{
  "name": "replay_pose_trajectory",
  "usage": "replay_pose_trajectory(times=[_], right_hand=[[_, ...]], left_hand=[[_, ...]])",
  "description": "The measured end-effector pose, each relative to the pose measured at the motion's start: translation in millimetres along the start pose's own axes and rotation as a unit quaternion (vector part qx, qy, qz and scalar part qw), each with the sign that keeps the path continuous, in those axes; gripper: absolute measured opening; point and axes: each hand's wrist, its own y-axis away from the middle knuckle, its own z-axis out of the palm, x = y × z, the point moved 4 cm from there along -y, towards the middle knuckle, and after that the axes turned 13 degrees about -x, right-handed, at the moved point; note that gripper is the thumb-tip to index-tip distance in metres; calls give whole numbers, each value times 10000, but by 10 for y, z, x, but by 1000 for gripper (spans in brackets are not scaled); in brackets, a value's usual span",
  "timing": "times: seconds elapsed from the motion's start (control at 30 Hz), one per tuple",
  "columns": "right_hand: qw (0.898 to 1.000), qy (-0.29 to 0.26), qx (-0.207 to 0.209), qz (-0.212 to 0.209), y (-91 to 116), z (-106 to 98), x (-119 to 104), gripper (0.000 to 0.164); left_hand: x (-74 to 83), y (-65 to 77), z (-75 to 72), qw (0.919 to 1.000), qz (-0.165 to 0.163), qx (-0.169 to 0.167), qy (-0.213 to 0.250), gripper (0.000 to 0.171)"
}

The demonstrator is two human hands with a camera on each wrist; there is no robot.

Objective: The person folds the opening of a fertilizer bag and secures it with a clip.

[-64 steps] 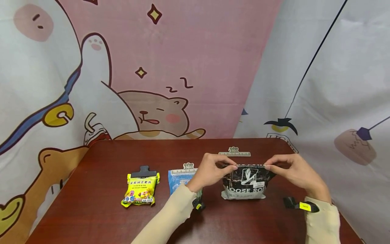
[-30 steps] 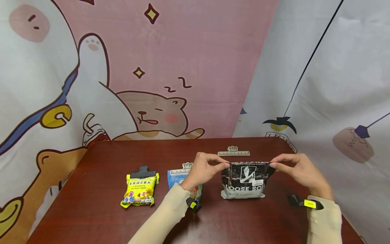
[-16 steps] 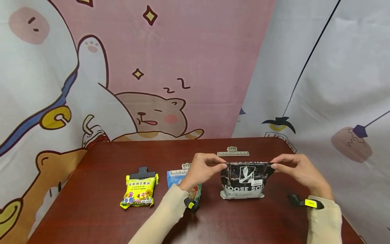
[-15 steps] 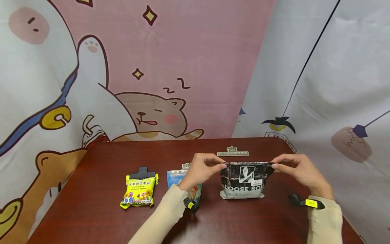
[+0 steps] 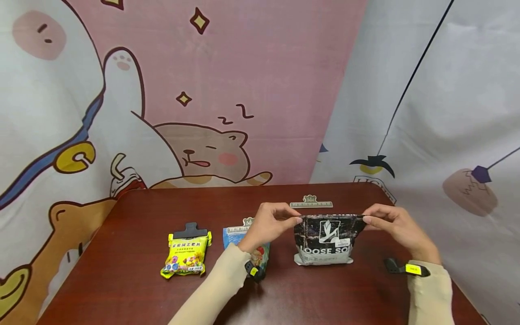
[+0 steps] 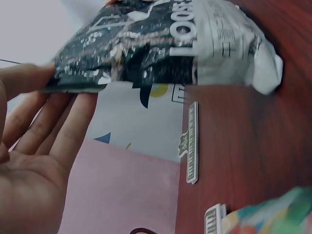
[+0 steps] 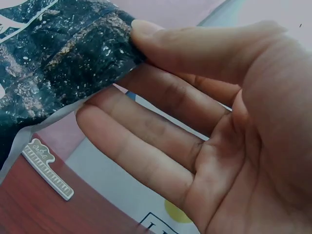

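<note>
A black and white bag of loose soil (image 5: 325, 241) stands upright on the table, its top edge stretched between two hands. My left hand (image 5: 270, 225) pinches the top left corner between thumb and fingers. At the opposite corner my right hand (image 5: 402, 230) does the same, its thumb in front; the right wrist view shows the other fingers of this hand (image 7: 195, 107) behind the bag's edge. Behind the bag lies a loose clip with a piano-key pattern (image 5: 311, 203). A blue bag (image 5: 234, 239) with a similar clip on its top is partly hidden by my left hand and wrist.
To the left on the dark red table (image 5: 134, 253) lies a yellow bag (image 5: 188, 255) closed by a black clip (image 5: 190, 230). A printed cloth backdrop (image 5: 264, 90) hangs behind the table's far edge.
Both hands have moved apart from inner points on the bag's top edge to its corners, spreading it. Over the last half second they have hardly moved, and the top edge tilts slightly.
</note>
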Motion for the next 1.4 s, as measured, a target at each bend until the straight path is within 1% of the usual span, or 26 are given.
replay_pose_trajectory(times=[0.2,0.27,0.33,0.37,0.47,0.57,0.67,0.83,0.93,1.0,1.1,1.3,1.4], right_hand=[[9999,-99,-90,106,22,-1,37,17],[9998,-79,-80,155,33,-7,34,18],[9997,-118,-78,178,39,-13,30,19],[9997,-105,-82,186,41,-15,27,19],[9997,-138,-124,165,46,-17,19,19],[9996,-180,-151,135,49,-20,11,19],[9996,-230,-156,83,49,-23,6,18],[9993,-307,-212,-32,49,-21,4,17],[9988,-400,-275,-98,48,-20,4,16],[9986,-411,-296,-116,48,-21,2,16],[9988,-377,-289,-119,53,-27,3,15],[9992,-274,-292,-55,60,-31,-2,16],[9992,-236,-320,-22,63,-28,-3,16]], left_hand=[[-3,-22,-66,9981,-144,-558,221,13],[-10,-47,-92,9970,-180,-702,287,18],[-21,-78,-120,9965,-231,-773,200,21],[-27,-97,-133,9966,-244,-780,118,22],[-44,-175,-165,9959,-263,-799,-332,24],[-63,-273,-179,9919,-259,-874,-885,24],[-90,-385,-170,9843,-312,-1050,-1385,27],[-156,-583,-118,9710,-506,-1403,-1868,42],[-216,-703,-82,9604,-639,-1583,-2202,48],[-255,-784,-62,9525,-670,-1699,-2438,50],[-315,-896,-35,9424,-736,-1871,-2673,54],[-450,-1071,-15,9283,-962,-2096,-2916,55],[-527,-1152,-5,9163,-1070,-2183,-3182,57]])
